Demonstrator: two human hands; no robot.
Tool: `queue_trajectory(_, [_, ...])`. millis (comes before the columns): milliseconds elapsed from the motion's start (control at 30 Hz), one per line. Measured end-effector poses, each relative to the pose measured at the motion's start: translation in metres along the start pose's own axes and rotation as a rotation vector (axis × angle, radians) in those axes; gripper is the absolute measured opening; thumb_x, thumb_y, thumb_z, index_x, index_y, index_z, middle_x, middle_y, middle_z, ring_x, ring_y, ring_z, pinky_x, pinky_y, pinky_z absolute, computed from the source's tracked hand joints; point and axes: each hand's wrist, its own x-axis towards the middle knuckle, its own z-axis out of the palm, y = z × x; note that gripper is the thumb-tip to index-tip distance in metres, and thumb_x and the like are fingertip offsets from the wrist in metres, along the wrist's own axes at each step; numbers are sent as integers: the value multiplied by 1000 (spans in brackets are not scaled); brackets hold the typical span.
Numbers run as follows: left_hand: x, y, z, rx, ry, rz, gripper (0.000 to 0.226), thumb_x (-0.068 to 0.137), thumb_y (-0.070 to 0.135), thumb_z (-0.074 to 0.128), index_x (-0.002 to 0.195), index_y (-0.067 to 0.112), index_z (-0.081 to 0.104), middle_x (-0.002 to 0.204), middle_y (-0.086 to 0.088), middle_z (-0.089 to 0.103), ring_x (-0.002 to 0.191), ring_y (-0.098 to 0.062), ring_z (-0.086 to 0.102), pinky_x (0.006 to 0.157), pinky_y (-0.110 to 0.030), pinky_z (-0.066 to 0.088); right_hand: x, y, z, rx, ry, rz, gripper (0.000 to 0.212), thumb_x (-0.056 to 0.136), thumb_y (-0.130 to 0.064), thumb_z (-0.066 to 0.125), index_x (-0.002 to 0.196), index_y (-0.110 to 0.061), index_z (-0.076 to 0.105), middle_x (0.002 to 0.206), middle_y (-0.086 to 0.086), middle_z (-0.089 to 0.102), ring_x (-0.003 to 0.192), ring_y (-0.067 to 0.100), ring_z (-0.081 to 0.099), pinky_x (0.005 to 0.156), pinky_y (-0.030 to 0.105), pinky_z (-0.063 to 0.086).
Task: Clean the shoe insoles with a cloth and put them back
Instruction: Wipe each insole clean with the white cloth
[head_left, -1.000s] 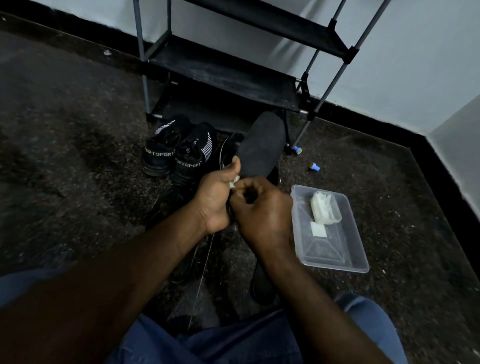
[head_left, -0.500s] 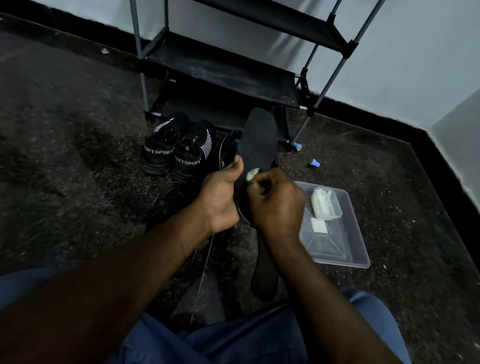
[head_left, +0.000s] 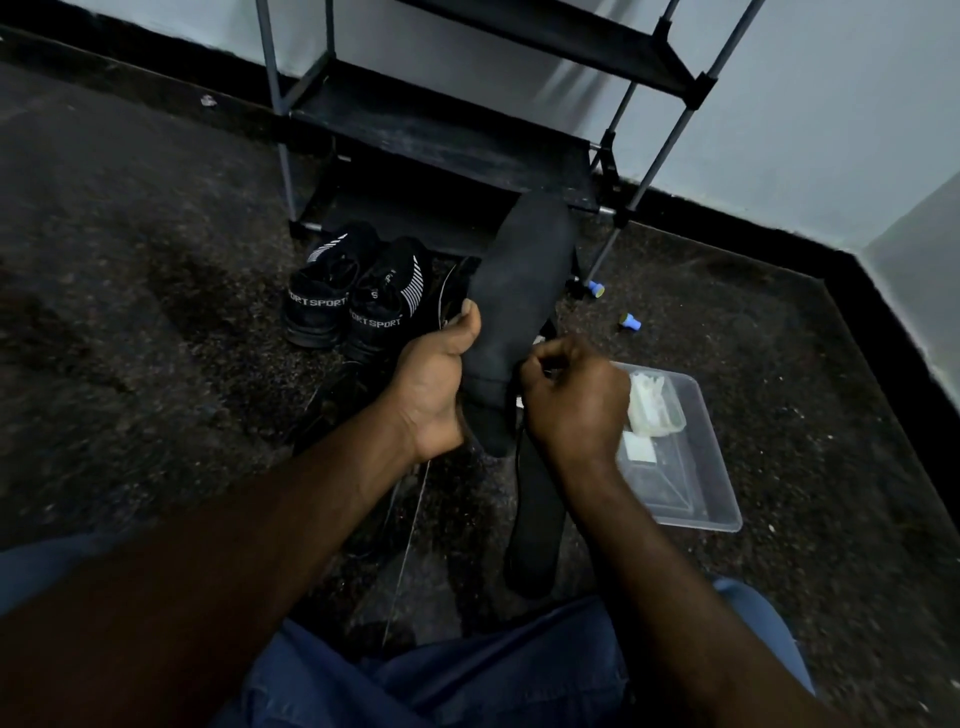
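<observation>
Black insole (head_left: 519, 280) is held up off the floor, its toe end pointing away toward the shoe rack (head_left: 441, 140) and its heel end down between the two hands. The left hand (head_left: 434, 384) grips its left edge, with the thumb laid on the top face and the fingers wrapped behind, out of sight. The right hand (head_left: 574, 400) sits at the insole's right edge near the heel. Its fingers are curled tight round a small pale cloth (head_left: 538, 340), of which only a sliver shows at the fingertips.

A second insole (head_left: 535, 525) lies flat on the dark speckled floor (head_left: 156, 312) just below the right wrist, its near end close to the person's jeans (head_left: 467, 675). A pair of black shoes (head_left: 358, 291) stands side by side left of the held insole, heels toward the camera, just in front of the rack's lowest shelf.

Right of the right hand a clear plastic container (head_left: 711, 467) sits on the floor, its near-left corner hidden by the hand. A white packet (head_left: 655, 405) lies inside at its far end. A small blue cap (head_left: 629, 322) lies just beyond the container, and a second blue cap (head_left: 596, 289) lies by the rack's right leg.

A wide stretch of floor runs left of the shoes. A narrower strip runs right of the container up to the black skirting (head_left: 857, 291) along the wall.
</observation>
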Motion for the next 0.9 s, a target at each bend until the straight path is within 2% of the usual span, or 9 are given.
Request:
queue_trajectory(100, [4,2,-3,21,17,29,48,109,41,41,146,14,55,139,-13,65,113,-25,69,90,-36,61,-9,-3,-2,45,10,-71,2,83,-25,71,82,-24,72,77,-9,73,72,12,68,68,33,54])
queue_trajectory(233, [12,0,-8,17,24,30,51,109,44,38,149,14,51,145,-20,58,137,-35,54,108,-46,49,2,4,-16,179,149,109,2,84,-25,73,83,-25,74,77,-14,73,70,4,66,77,36,56])
queue_trajectory(300, [16,-1,-13,-4,26,26,54,109,47,38,150,15,49,145,-18,59,139,-36,52,113,-50,45,-1,3,-19,230,162,69,1,84,-23,74,86,-24,74,77,-14,72,68,2,64,75,35,56])
queue_trajectory(400, [18,-2,-14,9,0,8,58,106,52,43,152,17,48,148,-13,58,136,-33,56,106,-48,52,-11,-6,-11,248,42,-159,8,86,-20,73,92,-25,72,82,-11,73,73,7,67,71,39,57])
queue_trajectory(467, [16,-3,-12,41,-32,-21,64,103,57,49,151,16,50,148,-15,58,133,-34,58,103,-46,53,-12,-5,-2,167,-6,-239,11,86,-24,71,96,-26,72,88,-9,74,80,18,70,73,43,57])
queue_trajectory(633, [9,-4,-11,88,-41,10,48,106,40,51,145,12,57,130,-12,69,107,-26,72,81,-37,61,-10,-5,6,83,54,-169,18,83,-30,66,97,-24,76,89,-4,75,84,23,71,74,44,57])
queue_trajectory(700, [10,-5,-11,104,-14,33,47,105,40,53,142,12,58,131,-14,68,110,-27,72,84,-37,61,-19,-10,10,101,31,-223,18,83,-26,68,98,-23,77,91,-4,76,84,21,71,74,42,57])
queue_trajectory(833, [13,-9,-11,73,-8,19,43,107,40,50,144,19,56,134,-20,67,126,-31,65,106,-44,52,-31,-13,11,48,-95,-332,15,83,-30,67,95,-24,75,88,-6,74,84,19,67,75,42,54])
queue_trajectory(900, [14,-11,-11,68,5,34,41,106,39,51,144,24,57,136,-15,67,122,-29,67,98,-42,57,-22,-10,7,-38,-44,-337,13,82,-33,68,91,-25,74,84,-7,73,82,20,64,73,42,53])
